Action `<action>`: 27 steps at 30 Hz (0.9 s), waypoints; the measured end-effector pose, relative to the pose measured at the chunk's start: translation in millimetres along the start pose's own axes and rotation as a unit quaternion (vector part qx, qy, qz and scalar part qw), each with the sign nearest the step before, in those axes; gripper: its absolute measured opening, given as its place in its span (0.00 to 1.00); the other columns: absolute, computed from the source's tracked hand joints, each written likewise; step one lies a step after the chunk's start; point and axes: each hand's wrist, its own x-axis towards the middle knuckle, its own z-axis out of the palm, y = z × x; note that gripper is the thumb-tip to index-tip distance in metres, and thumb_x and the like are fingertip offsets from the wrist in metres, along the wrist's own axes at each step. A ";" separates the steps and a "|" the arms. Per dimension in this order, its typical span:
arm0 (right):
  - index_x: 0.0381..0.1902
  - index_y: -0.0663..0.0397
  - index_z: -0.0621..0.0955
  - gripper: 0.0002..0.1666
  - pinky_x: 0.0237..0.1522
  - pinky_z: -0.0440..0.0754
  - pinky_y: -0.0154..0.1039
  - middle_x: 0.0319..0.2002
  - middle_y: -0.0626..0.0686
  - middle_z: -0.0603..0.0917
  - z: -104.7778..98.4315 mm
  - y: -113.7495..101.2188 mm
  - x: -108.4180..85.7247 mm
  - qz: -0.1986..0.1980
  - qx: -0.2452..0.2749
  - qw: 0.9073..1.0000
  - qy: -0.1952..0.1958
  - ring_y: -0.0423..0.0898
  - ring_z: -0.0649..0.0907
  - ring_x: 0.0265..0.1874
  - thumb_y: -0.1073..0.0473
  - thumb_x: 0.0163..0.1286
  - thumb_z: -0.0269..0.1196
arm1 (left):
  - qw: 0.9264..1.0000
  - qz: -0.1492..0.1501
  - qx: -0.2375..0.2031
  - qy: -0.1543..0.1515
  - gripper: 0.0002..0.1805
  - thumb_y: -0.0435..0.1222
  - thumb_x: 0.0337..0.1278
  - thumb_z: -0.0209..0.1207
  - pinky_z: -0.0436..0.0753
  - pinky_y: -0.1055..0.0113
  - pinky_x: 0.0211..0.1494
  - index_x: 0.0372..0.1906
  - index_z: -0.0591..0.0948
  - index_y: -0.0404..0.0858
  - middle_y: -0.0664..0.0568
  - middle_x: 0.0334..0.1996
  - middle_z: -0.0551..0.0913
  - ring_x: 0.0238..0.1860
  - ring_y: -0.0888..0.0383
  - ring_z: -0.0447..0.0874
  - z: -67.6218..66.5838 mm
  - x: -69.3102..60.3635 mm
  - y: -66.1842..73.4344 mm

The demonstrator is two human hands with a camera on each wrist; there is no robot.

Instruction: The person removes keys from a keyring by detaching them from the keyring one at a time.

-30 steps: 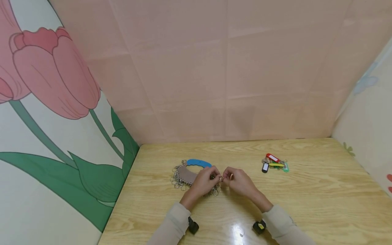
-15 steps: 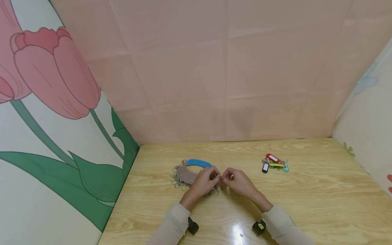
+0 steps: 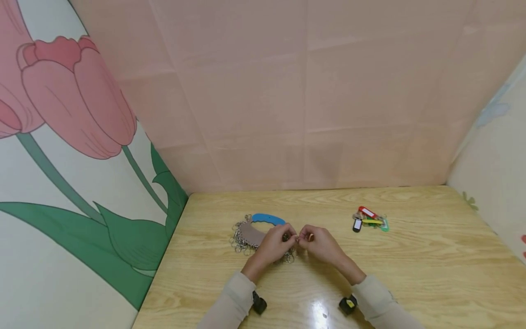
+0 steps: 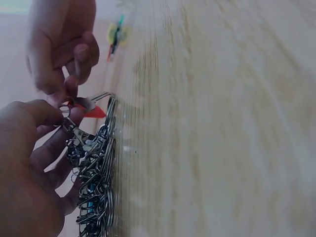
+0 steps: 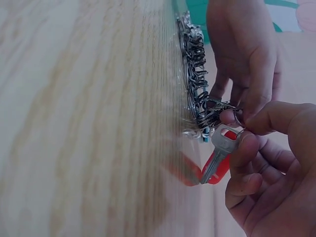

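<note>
A brown crescent-shaped key holder (image 3: 249, 234) with a blue grip (image 3: 267, 219) lies on the table. Metal snap hooks (image 4: 98, 173) with rings line its curved edge. At its right end my left hand (image 3: 273, 242) pinches the small ring (image 5: 239, 116) of one hook between thumb and finger. My right hand (image 3: 322, 244) meets it fingertip to fingertip, pinching the ring of a silver key (image 5: 220, 149) with a red key tag (image 5: 224, 170). Key and tag dangle below the right fingers, low over the table. Whether the two rings are linked is hidden by the fingertips.
Behind and to the right lies a small pile of keys with a red tag (image 3: 367, 212), a black tag (image 3: 357, 225), a yellow tag (image 3: 371, 221) and a green tag (image 3: 385, 225). A pink sheet (image 3: 304, 114) rises at the table's back edge.
Both hands keep their place and their pinch, with only tiny finger motion where they meet. The head view has shifted very slightly; the holder and the pile lie as before.
</note>
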 end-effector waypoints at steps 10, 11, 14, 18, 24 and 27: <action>0.31 0.45 0.84 0.08 0.28 0.76 0.32 0.28 0.44 0.84 -2.7 -0.9 -1.7 -0.020 -0.002 1.000 0.000 0.39 0.79 0.27 0.63 0.69 0.70 | 1.000 -0.001 0.002 0.003 0.04 0.40 0.79 0.60 0.78 0.70 0.48 0.42 0.83 0.49 0.60 0.38 0.89 0.42 0.66 0.79 0.3 2.7 -0.5; 0.31 0.45 0.84 0.08 0.28 0.76 0.32 0.29 0.44 0.84 -2.8 -0.7 -1.7 -0.021 -0.002 1.000 0.001 0.39 0.79 0.27 0.64 0.69 0.70 | 1.000 -0.003 0.003 0.002 0.04 0.40 0.79 0.60 0.78 0.70 0.48 0.42 0.83 0.49 0.60 0.38 0.89 0.42 0.66 0.79 0.2 2.7 -0.5; 0.32 0.45 0.84 0.08 0.29 0.77 0.32 0.29 0.44 0.84 -2.9 -0.3 -1.5 -0.022 -0.002 1.000 0.003 0.39 0.80 0.27 0.65 0.68 0.70 | 1.000 0.000 0.003 0.002 0.05 0.41 0.80 0.60 0.79 0.70 0.48 0.42 0.83 0.49 0.60 0.38 0.89 0.42 0.66 0.80 0.2 2.9 -0.9; 0.32 0.46 0.84 0.08 0.28 0.75 0.32 0.30 0.44 0.84 -2.8 0.0 -1.0 -0.012 0.003 1.000 0.001 0.39 0.79 0.27 0.65 0.68 0.70 | 1.000 0.006 0.002 0.006 0.04 0.40 0.80 0.60 0.79 0.70 0.48 0.43 0.83 0.49 0.60 0.38 0.89 0.41 0.67 0.80 -0.5 2.9 -0.8; 0.34 0.48 0.84 0.06 0.27 0.74 0.32 0.30 0.45 0.84 -2.2 -1.6 -1.4 0.002 0.002 1.000 0.001 0.39 0.79 0.27 0.64 0.69 0.69 | 1.000 -0.002 -0.002 0.003 0.04 0.40 0.80 0.59 0.80 0.71 0.47 0.44 0.83 0.48 0.59 0.38 0.88 0.41 0.67 0.80 0.1 2.7 -0.4; 0.34 0.49 0.84 0.05 0.27 0.74 0.31 0.29 0.45 0.84 -1.6 -2.1 -1.6 0.002 -0.001 1.000 0.003 0.39 0.78 0.27 0.64 0.70 0.69 | 1.000 -0.005 -0.003 0.001 0.04 0.40 0.80 0.60 0.80 0.72 0.47 0.44 0.83 0.48 0.59 0.39 0.88 0.41 0.67 0.80 0.5 2.7 -0.6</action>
